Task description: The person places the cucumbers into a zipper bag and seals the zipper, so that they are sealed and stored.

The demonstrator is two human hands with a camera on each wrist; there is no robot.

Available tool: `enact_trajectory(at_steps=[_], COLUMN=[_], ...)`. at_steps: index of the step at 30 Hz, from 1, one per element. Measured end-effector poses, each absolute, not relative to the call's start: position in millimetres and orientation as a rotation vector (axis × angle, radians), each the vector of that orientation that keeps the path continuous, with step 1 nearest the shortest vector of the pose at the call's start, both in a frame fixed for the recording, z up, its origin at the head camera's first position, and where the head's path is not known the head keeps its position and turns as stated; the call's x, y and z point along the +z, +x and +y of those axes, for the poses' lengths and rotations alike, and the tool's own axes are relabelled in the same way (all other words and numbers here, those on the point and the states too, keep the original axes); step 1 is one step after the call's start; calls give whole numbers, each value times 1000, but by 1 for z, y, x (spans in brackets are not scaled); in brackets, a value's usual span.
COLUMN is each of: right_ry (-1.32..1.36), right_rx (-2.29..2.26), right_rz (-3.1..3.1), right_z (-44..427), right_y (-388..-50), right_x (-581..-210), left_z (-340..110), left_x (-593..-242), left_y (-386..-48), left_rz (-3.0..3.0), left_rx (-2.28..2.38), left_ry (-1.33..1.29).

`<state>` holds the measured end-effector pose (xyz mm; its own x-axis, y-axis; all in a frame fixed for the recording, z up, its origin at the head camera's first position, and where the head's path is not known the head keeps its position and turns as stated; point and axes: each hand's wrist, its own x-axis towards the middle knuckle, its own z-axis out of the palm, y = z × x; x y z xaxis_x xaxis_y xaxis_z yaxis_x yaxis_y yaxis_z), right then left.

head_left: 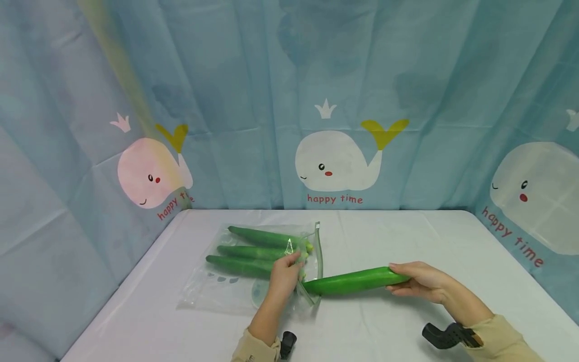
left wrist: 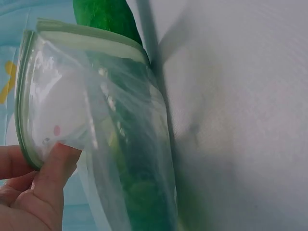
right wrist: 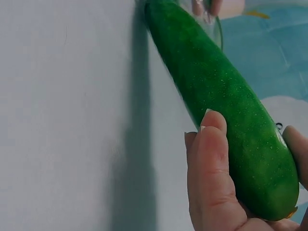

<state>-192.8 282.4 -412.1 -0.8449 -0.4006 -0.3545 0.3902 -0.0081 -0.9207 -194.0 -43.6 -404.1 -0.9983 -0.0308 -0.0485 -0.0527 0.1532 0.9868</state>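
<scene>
- At the far left, a blue curtain printed with whales hangs beside the white table.
- On the left part of the table lies the clear bag, its green-edged mouth facing right.
- Inside it, three dark green cucumbers lie side by side, long axes running left to right and sloping slightly nearer the person at the right; their narrow dark ends point left, and yellowish ends show toward the mouth.
- The left hand pinches the bag near its mouth; the left wrist view shows thumb and fingers on the green-edged lip, a detail too small to read from the head.
- A black wrist mount sits by the left cuff.
- Right of that hand is the brighter green cucumber, its long axis nearly crosswise on the table, left end pointing into the bag's mouth, right end slightly farther from the person. The left wrist view shows the bag's edge crossing over it.
- The right hand holds this cucumber's right end, thumb on one side, fingers on the other. Only the right wrist view shows the pale specks on its skin and the small orange-brown tip near the palm.
- Another black mount sits by the right cuff.
</scene>
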Motion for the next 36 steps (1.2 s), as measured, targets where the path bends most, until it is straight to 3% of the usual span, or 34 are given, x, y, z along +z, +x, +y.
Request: enact_trajectory(at_steps=[24, 36], right_ry=[-78, 14], right_rx=[-1861, -1863], right_rz=[1643, 1632], right_z=[234, 214], right_y=[-190, -186], right_x=[-421, -425], left_z=[-41, -41], left_x=[-403, -404], left_y=[-191, -188], left_rz=[2344, 2345], left_rx=[2046, 2090], left_ry=[-94, -74])
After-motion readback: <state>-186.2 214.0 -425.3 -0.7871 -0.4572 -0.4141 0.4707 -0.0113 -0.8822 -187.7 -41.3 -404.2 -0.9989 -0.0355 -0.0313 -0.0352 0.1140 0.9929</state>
